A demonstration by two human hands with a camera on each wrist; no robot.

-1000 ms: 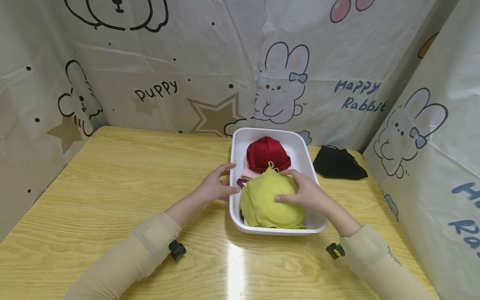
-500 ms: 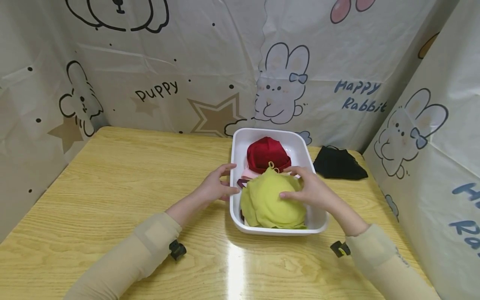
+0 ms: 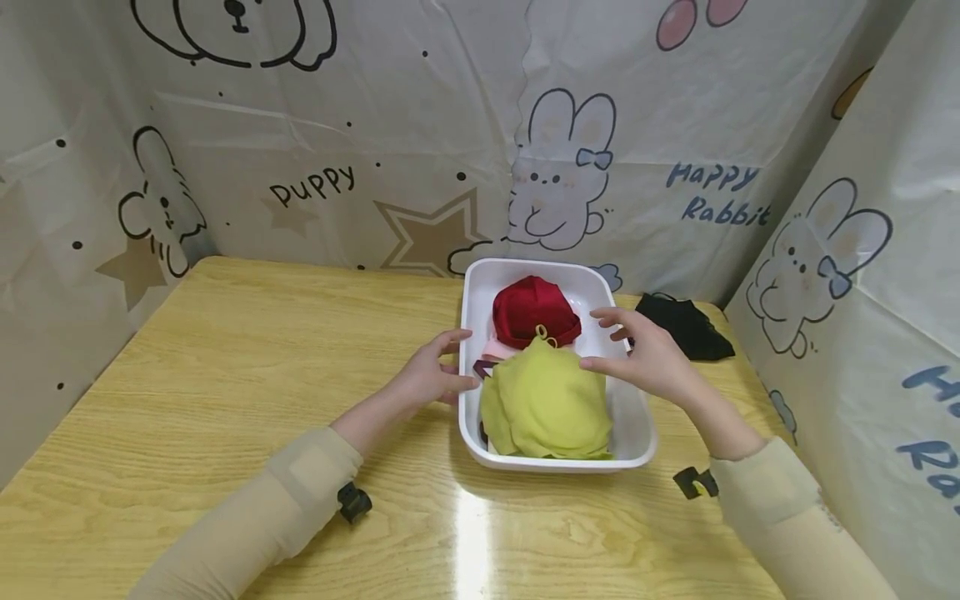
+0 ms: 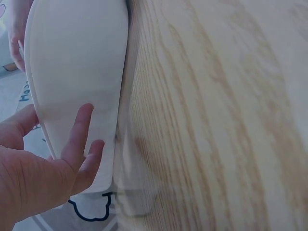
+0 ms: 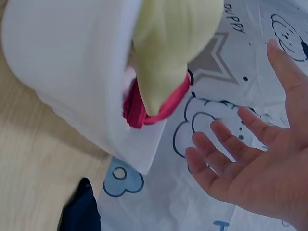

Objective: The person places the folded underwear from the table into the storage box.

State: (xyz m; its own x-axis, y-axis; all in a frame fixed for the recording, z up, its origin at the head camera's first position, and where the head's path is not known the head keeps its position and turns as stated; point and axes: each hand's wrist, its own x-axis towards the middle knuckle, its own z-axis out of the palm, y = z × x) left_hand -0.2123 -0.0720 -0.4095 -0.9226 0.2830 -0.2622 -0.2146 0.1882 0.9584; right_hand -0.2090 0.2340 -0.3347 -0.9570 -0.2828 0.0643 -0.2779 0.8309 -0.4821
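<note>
A white plastic tub (image 3: 634,417) stands on the table. In its near part lies a yellow-green dome-shaped folded garment (image 3: 551,404) with thin strap loops, like a folded bra. Behind it sits a dark red satiny folded garment (image 3: 534,308); pink and purple cloth peeks out beside them. My left hand (image 3: 431,371) rests against the tub's left wall, two fingertips at the rim and others along the outside, as the left wrist view also shows. Above the right rim hovers my right hand (image 3: 648,354), fingers spread and holding nothing, apart from the yellow-green garment.
A black folded cloth item (image 3: 686,327) lies on the table right of the tub. The wooden table (image 3: 285,350) reaches back to printed curtains (image 3: 420,125) behind and at both sides. Part of the black item is hidden by my right hand.
My right hand has let go of the yellow-green garment and moved up and right, over the tub's right rim. The left hand has stayed at the left wall.
</note>
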